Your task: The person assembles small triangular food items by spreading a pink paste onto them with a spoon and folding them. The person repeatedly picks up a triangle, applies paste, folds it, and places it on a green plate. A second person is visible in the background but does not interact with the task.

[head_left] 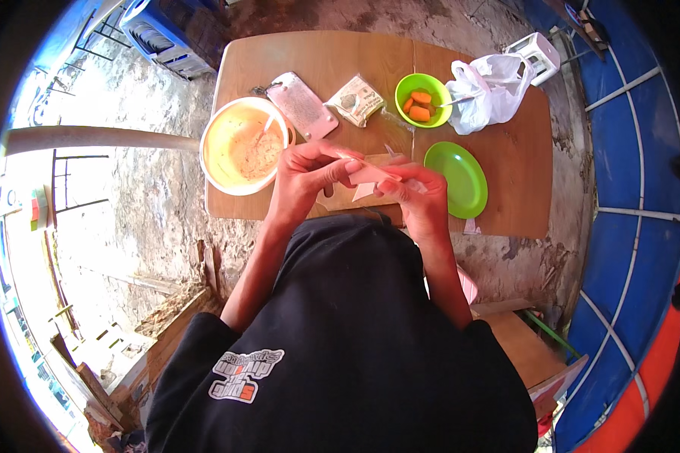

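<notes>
Above the near edge of the table, both my hands pinch a thin, pale, folded sheet [366,174]. My left hand [304,172] has its thumb and fingers closed on the left end. The right end is between the thumb and fingers of my right hand [421,190]. What the sheet is made of, and whether anything lies inside it, I cannot make out. Below the hands lies a light wooden board [345,201], partly covered by them. Left of my left hand stands a large white tub [223,127] with an orange-tinted, speckled mixture and a spoon [265,127].
The brown table [317,53] also bears a pink slab-like board [302,104], a square packet [357,100], a green bowl [401,84] of orange chunks, a green plate [461,181] and a white plastic bag [485,98]. A white stool [536,57] stands beyond the right corner.
</notes>
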Demonstrator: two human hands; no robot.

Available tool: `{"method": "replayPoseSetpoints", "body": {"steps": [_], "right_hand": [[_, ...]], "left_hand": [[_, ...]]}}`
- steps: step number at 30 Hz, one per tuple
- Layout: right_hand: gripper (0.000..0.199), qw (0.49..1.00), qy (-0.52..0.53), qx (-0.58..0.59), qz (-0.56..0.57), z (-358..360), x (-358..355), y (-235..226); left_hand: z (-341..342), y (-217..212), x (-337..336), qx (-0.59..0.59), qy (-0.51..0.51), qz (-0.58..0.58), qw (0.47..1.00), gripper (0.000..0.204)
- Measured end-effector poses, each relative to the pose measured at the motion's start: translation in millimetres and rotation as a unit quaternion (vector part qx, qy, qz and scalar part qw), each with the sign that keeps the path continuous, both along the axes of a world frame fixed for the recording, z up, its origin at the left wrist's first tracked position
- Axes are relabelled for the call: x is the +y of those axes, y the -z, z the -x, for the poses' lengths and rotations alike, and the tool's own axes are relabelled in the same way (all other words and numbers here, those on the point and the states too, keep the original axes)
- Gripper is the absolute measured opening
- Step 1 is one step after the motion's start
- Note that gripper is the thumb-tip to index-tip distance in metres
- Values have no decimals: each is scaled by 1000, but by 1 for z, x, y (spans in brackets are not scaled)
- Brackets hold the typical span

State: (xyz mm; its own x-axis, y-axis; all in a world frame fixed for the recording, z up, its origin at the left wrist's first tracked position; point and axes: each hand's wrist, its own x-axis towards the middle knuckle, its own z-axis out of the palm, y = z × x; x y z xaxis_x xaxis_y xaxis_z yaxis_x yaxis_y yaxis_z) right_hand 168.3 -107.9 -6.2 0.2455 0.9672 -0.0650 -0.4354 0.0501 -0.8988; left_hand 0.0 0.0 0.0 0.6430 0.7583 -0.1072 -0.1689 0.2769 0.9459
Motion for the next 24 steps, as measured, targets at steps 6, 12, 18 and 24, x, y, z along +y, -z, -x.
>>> {"method": "replayPoseSetpoints", "body": {"steps": [6,12,18,24], "right_hand": [[20,998,-11,57,5,1,3,-2],[18,999,33,7,31,7,3,-9],[13,999,18,-34,21,6,9,-7],[17,999,5,-32,24,7,13,-6]], "left_hand": [[1,-3,1,5,-4,16,1000,12],[-2,-4,1,-8,-27,11,1000,15],[-2,-5,3,8,-41,-8,999,12],[-3,-13,2,42,-6,0,999,11]]}}
